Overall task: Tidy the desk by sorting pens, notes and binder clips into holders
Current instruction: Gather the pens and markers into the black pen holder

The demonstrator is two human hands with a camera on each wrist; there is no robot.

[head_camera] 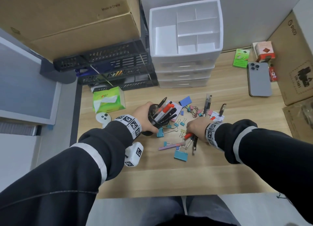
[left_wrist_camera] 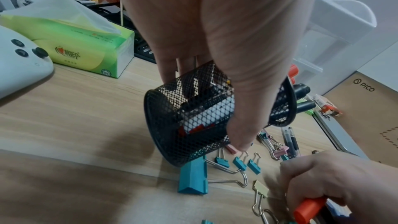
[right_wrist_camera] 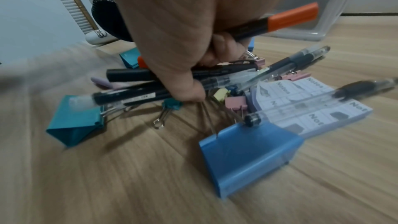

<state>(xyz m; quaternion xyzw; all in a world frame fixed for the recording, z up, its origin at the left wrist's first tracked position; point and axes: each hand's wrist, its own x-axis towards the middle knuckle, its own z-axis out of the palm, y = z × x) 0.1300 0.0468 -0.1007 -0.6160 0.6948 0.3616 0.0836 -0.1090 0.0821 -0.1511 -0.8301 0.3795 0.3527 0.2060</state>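
Note:
My left hand (head_camera: 144, 115) grips a black mesh pen cup (head_camera: 156, 119), tilted toward the right with several pens and markers sticking out of it. In the left wrist view the cup (left_wrist_camera: 189, 122) hangs just above the desk, over a large teal binder clip (left_wrist_camera: 192, 180). My right hand (head_camera: 193, 128) grips a bundle of pens (right_wrist_camera: 133, 95) low on the desk, among them an orange-capped marker (right_wrist_camera: 293, 17). Binder clips lie scattered round it, such as a blue one (right_wrist_camera: 252, 156) and a teal one (right_wrist_camera: 73, 122). A pad of notes (right_wrist_camera: 301, 91) lies behind, with a clear pen across it.
A white drawer organiser (head_camera: 186, 57) with open top compartments stands at the back. Black mesh trays (head_camera: 118, 68), a tissue pack (head_camera: 108, 100) and a white controller (head_camera: 103, 118) sit at the left. A phone (head_camera: 259, 79) and cardboard boxes are at the right.

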